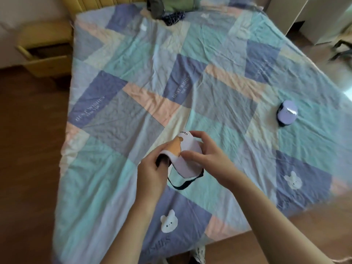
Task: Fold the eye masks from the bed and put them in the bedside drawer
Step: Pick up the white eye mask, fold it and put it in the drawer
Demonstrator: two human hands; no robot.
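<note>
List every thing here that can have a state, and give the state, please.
white eye mask: bent, held above the bed, strap hanging
purple eye mask: folded, lying on the bed
drawer: open
left hand: grips the white eye mask
right hand: grips the white eye mask

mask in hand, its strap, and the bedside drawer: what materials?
Mask: soft fabric, probably padded, matte pale lilac with a printed orange figure; it bends in a smooth curve between the left hand and right hand.
Strap: dark band, likely elastic; hangs in a limp loop.
Drawer: light yellowish wood or wood-look board; blur hides any grain.
</note>
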